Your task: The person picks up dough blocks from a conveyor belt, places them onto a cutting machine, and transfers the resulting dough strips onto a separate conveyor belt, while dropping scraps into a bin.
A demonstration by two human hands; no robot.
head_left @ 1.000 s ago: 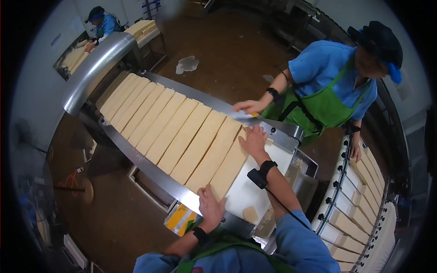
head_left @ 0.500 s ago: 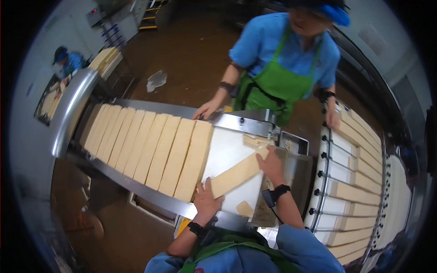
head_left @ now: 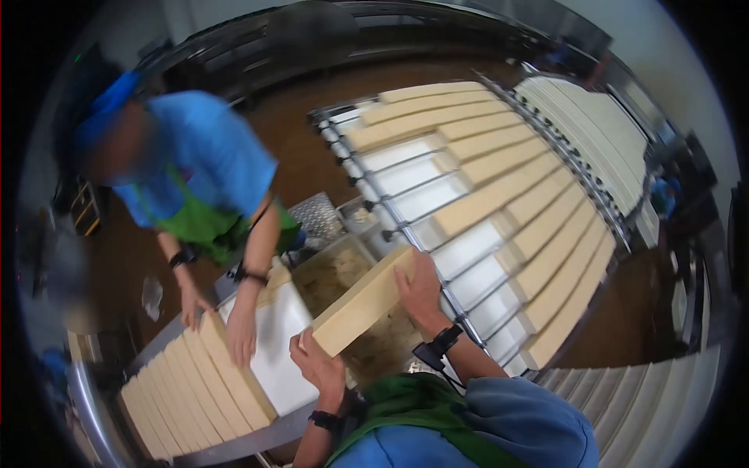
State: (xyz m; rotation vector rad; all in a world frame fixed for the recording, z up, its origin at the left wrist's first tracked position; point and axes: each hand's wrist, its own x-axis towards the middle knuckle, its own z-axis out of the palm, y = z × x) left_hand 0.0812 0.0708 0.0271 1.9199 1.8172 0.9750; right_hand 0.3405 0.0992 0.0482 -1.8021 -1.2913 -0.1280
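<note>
A long, pale yellow block (head_left: 363,304) that looks like tofu is held up between my two hands, slanting across the view. My left hand (head_left: 321,368) grips its lower left end. Its upper right end is in my right hand (head_left: 421,292), with the fingers over the side. Beneath the block is a tub (head_left: 334,261) with pale scraps in it. To the left, similar blocks (head_left: 204,374) stand in a close row on a conveyor, beside a bare white stretch of belt (head_left: 273,363).
Across from me a co-worker (head_left: 211,171) leans over the row, one hand (head_left: 243,331) by the nearest block. On the right is a white rack (head_left: 468,253) with metal rods (head_left: 409,183) and several long blocks (head_left: 499,187) in its lanes. A small tray (head_left: 360,214) adjoins the tub.
My view has swung right towards the rack. Both hands have lifted the block off the white belt and carried it over the tub. The co-worker's hands are now both at the row.
</note>
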